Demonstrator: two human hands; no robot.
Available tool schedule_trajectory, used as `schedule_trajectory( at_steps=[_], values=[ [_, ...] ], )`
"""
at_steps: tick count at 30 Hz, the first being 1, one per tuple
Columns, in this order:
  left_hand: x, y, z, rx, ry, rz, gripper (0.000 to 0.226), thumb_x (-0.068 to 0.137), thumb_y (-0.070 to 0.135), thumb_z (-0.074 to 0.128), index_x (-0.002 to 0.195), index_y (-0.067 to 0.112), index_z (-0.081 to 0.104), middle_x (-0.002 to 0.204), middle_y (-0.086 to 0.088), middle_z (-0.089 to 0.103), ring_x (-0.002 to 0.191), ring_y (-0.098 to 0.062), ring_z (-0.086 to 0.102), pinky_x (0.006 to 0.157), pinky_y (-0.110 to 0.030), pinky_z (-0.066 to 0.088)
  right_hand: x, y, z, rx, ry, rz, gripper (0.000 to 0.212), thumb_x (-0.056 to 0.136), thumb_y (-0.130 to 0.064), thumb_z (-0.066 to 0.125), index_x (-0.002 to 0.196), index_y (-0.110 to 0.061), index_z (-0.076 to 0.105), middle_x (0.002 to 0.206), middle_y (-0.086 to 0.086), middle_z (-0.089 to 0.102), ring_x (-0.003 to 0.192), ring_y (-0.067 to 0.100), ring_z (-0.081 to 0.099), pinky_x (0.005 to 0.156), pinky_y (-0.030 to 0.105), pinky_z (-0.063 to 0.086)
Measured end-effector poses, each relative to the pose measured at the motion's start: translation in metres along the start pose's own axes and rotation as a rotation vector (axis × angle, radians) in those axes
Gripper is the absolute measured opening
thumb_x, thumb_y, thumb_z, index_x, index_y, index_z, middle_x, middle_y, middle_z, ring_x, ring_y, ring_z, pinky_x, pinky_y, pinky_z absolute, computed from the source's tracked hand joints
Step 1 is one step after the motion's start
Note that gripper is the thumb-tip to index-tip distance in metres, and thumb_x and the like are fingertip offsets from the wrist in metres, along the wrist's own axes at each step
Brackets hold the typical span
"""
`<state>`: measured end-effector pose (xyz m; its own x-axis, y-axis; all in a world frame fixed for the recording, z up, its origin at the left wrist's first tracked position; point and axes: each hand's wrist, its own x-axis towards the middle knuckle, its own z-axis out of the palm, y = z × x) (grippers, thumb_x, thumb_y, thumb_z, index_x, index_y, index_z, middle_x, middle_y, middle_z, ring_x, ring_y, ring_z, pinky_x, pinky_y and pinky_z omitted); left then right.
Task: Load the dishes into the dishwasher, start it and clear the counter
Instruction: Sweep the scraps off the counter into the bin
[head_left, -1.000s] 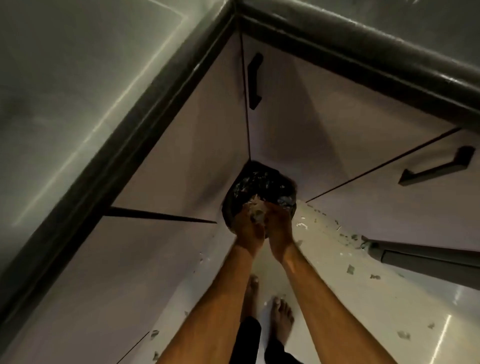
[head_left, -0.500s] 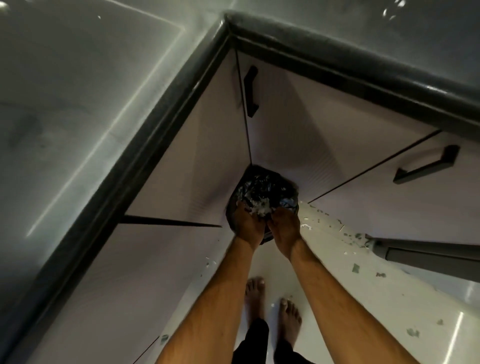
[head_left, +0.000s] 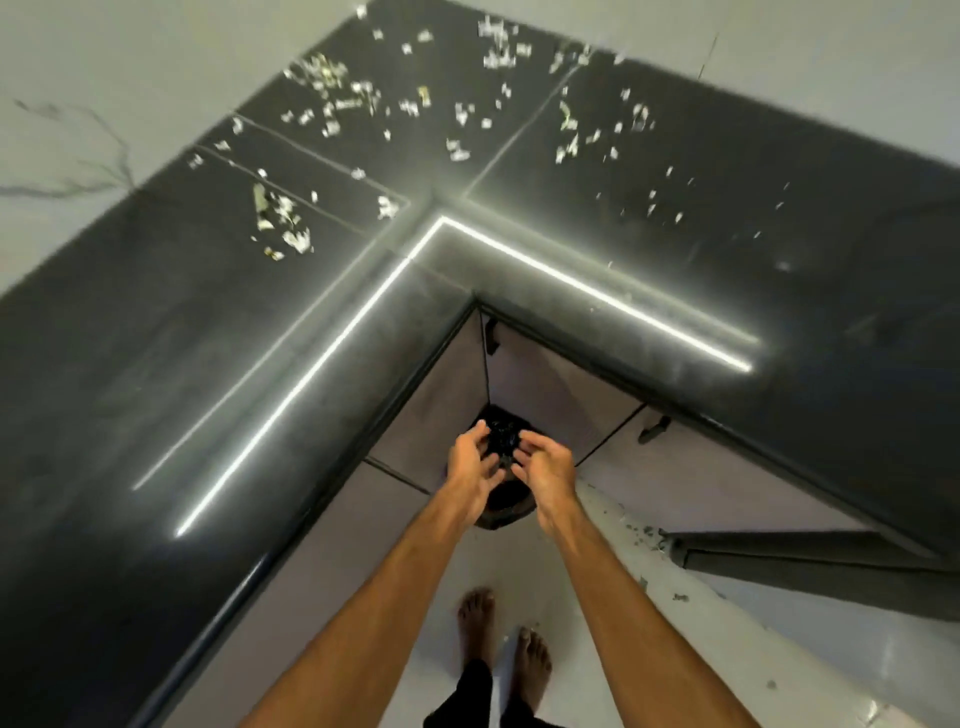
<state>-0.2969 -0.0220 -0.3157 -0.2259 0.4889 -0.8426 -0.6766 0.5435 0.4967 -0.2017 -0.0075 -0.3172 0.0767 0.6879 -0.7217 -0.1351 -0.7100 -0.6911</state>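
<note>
We stand facing the inner corner of the counter, which runs off to our left and right. Scraps lie scattered on it, toward the wall behind. Below the corner, a bin sits on the floor against the cabinet doors. Our left hand and right hand hang side by side above the bin. Litter lies on the floor to the right, beside a panel jutting from the cabinets.

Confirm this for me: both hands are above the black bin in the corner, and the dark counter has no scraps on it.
Not right. The head view shows the counter strewn with pale scraps, mostly toward its back corner. The rest holds: the left hand and right hand are above the black bin in the corner.
</note>
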Motion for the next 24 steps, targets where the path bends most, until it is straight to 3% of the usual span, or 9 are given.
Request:
schedule_trajectory(
  at_steps=[4, 7, 12, 16, 19, 21, 24],
  values=[
    [-0.081, 0.049, 0.023, 0.067, -0.083, 0.191, 0.037, 0.104, 0.021, 0.050, 0.138, 0.007, 0.054, 0.140, -0.012, 0.055, 0.129, -0.030, 0.055, 0.104, -0.041, 0.045, -0.065, -0.070, -0.007, -0.115, -0.122, -0.189, 0.041, 0.095, 0.010, 0.038, 0.108, -0.011, 0.070, 0.105, 0.006, 0.072, 0.107, 0.022, 0.069, 0.080, 0.026, 0.058],
    [-0.126, 0.084, 0.041, 0.093, -0.182, 0.339, 0.032, 0.104, 0.019, 0.050, 0.134, 0.010, 0.054, 0.129, -0.011, 0.062, 0.118, -0.027, 0.061, 0.096, -0.036, 0.051, -0.097, -0.125, -0.009, -0.170, -0.169, -0.337, 0.037, 0.095, 0.010, 0.045, 0.106, -0.013, 0.072, 0.104, 0.003, 0.075, 0.100, 0.014, 0.071, 0.081, 0.025, 0.060],
    [-0.166, 0.143, 0.073, 0.138, -0.239, 0.450, 0.027, 0.102, 0.014, 0.055, 0.129, 0.011, 0.056, 0.111, -0.005, 0.064, 0.102, -0.019, 0.061, 0.095, -0.036, 0.049, -0.112, -0.200, -0.005, -0.172, -0.160, -0.453, 0.042, 0.091, 0.013, 0.043, 0.099, -0.015, 0.073, 0.101, 0.005, 0.075, 0.099, 0.018, 0.072, 0.082, 0.030, 0.061],
    [-0.163, 0.176, 0.091, 0.258, -0.221, 0.516, 0.021, 0.100, 0.016, 0.057, 0.121, 0.015, 0.062, 0.098, 0.001, 0.062, 0.094, -0.013, 0.059, 0.093, -0.032, 0.049, -0.100, -0.234, -0.005, -0.257, -0.109, -0.519, 0.046, 0.087, 0.017, 0.043, 0.112, -0.008, 0.072, 0.110, 0.006, 0.073, 0.100, 0.014, 0.069, 0.083, 0.027, 0.060],
    [-0.145, 0.195, 0.102, 0.365, -0.201, 0.568, 0.010, 0.096, 0.018, 0.062, 0.105, 0.023, 0.064, 0.095, 0.003, 0.062, 0.090, -0.012, 0.058, 0.085, -0.029, 0.048, -0.082, -0.246, -0.011, -0.388, -0.035, -0.580, 0.046, 0.084, 0.011, 0.049, 0.115, -0.016, 0.070, 0.116, 0.001, 0.072, 0.104, 0.011, 0.066, 0.097, 0.037, 0.056],
    [-0.131, 0.202, 0.109, 0.435, -0.194, 0.597, 0.012, 0.095, 0.019, 0.064, 0.107, 0.021, 0.063, 0.095, 0.005, 0.062, 0.088, -0.009, 0.058, 0.079, -0.024, 0.047, -0.073, -0.250, -0.021, -0.507, 0.015, -0.609, 0.047, 0.084, 0.008, 0.055, 0.119, -0.020, 0.067, 0.123, -0.001, 0.068, 0.117, 0.012, 0.061, 0.097, 0.031, 0.052],
    [-0.115, 0.203, 0.121, 0.533, -0.186, 0.599, 0.019, 0.094, 0.020, 0.066, 0.112, 0.019, 0.062, 0.099, 0.005, 0.064, 0.091, -0.012, 0.059, 0.077, -0.023, 0.044, -0.057, -0.251, -0.041, -0.703, 0.101, -0.678, 0.048, 0.086, 0.001, 0.066, 0.133, -0.011, 0.059, 0.135, 0.005, 0.061, 0.128, 0.020, 0.055, 0.099, 0.023, 0.040]
  ],
)
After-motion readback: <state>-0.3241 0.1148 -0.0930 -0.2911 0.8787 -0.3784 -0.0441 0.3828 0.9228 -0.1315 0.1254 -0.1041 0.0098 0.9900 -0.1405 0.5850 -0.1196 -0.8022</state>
